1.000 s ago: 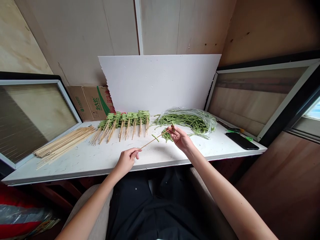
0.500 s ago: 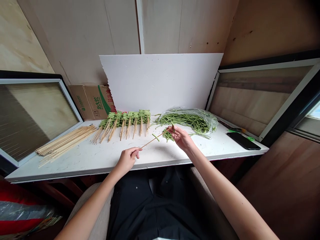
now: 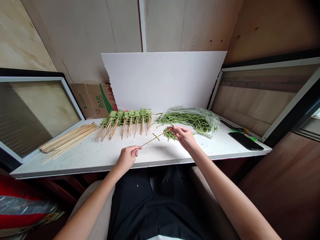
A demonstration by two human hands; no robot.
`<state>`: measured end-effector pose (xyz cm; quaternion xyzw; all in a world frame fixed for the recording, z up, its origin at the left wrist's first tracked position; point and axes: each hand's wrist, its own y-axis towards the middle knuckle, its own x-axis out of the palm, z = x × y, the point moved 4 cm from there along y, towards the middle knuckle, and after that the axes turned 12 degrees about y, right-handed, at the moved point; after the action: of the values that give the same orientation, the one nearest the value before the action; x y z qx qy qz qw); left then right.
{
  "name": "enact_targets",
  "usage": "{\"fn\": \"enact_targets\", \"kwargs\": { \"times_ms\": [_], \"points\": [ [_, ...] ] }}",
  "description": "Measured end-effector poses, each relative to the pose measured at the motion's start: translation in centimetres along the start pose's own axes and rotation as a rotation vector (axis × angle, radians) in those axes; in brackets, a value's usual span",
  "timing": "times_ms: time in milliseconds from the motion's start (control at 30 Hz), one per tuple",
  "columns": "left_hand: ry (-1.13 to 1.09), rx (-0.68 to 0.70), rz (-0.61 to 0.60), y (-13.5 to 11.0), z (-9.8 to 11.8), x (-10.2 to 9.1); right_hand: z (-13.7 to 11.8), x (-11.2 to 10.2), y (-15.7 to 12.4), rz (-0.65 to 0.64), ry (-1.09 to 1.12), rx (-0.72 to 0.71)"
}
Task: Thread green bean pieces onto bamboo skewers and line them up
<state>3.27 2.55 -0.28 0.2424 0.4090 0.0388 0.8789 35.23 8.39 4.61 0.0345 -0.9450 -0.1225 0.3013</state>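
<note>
My left hand (image 3: pixel 128 156) pinches the lower end of a thin wooden skewer (image 3: pixel 148 142), which slants up to the right above the table. One short green bean piece (image 3: pixel 156 137) sits crosswise on the skewer, partway along. At the skewer's far end my right hand (image 3: pixel 183 135) is closed on another piece of green bean (image 3: pixel 172 124), partly hidden by the fingers. Just behind the right hand lies a small heap of cut bean pieces (image 3: pixel 170 134) on the table.
Long green beans (image 3: pixel 187 119) spill from a clear plastic bag at the back right. Several filled bean skewers (image 3: pixel 127 116) are stacked at the back left, beside a pile of bare skewers (image 3: pixel 67 138). A phone (image 3: pixel 245 141) lies right; a white board (image 3: pixel 165 80) stands behind.
The view has shifted slightly. Both hands keep nearly the same pose, with the bean piece still partway along the skewer and the right hand still at its far end.
</note>
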Motion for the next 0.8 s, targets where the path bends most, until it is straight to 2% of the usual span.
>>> {"fn": "enact_targets", "kwargs": {
  "times_ms": [200,400,800],
  "points": [
    [0.013,0.012,0.021,0.0,-0.1,-0.1,0.3,0.1,-0.2,-0.006,-0.020,-0.021],
    [0.013,-0.011,-0.014,-0.1,-0.2,0.1,0.6,0.6,-0.5,-0.032,-0.012,-0.020],
    [0.043,0.011,-0.017,-0.2,-0.4,0.1,0.0,1.2,-1.0,-0.086,-0.116,-0.020]
  ]
}}
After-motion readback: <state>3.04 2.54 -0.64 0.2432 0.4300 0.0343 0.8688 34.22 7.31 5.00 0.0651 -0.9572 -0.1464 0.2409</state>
